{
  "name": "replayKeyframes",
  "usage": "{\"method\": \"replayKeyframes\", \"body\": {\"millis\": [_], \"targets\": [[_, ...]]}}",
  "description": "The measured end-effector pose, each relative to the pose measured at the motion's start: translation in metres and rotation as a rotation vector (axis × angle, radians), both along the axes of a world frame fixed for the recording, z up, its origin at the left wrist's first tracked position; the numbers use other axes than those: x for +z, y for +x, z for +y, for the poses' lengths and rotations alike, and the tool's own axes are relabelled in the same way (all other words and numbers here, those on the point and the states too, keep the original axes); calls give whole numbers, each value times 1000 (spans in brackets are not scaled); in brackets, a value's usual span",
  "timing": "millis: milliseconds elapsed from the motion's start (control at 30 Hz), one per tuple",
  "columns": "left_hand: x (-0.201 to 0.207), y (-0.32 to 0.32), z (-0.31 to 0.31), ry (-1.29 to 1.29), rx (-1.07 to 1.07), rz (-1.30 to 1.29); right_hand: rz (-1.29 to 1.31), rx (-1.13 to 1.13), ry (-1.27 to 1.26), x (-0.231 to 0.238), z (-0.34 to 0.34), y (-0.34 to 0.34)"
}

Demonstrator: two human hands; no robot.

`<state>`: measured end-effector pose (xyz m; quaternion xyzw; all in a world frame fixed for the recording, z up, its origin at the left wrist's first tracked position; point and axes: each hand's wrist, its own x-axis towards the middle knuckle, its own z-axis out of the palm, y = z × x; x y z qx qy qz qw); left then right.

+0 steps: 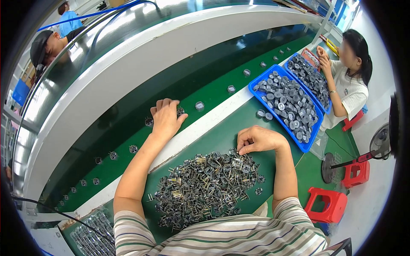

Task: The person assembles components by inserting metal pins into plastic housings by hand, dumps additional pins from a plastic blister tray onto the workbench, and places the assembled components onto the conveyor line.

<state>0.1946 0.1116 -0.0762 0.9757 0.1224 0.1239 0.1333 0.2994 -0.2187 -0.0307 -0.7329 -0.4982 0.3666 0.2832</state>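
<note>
Everything here is placed by the heap of pronged parts (205, 187), which is lying on the green worktable (226, 130) right in front of you. Your left hand (165, 119) is resting beyond the heap, toward its left, over the green belt (215, 97), palm down, fingers bending loosely, thumb and forefinger lying around a dark belt part (181, 112). Your right hand (262, 140) is hovering at the heap's far right edge, fingers curling under, tips meeting by a heap-edge part (232, 151). Your fingers are covering the contacts, so I can't tell whether either hand is actually gripping.

Small belt pieces (199, 106) are lying spaced out in a line beyond the heap, to both sides of your left hand. A blue tray (305, 146) of grey round caps (286, 98) is standing beyond and right of the heap, two loose caps (261, 113) lying just outside it on the heap side.

Step, judging by the pose: you're probably setting a part on the belt with the left while picking a single one with the right. Next move is likely calling for a clean right-hand pinch, prongs not snagging neighbours in the heap, and a steady left release.
</note>
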Motion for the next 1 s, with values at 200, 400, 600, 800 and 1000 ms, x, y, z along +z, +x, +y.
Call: {"method": "replayKeyframes", "body": {"millis": [200, 400, 600, 800, 1000], "targets": [[-8, 3, -15, 322, -356, -226, 54, -220, 151, -12, 10, -4], [-12, 0, -11, 199, -340, -228, -543, -470, 486, -36, 38, -13], [17, -15, -55, -152, -418, -335, -468, -313, 439, -32, 27, -10], [-4, -26, -78, -302, -538, -189, -432, -482, 411, -30, 34, -13], [-11, -22, -74, -273, -509, -204, -85, -555, 447, -41, 48, -17]]}}
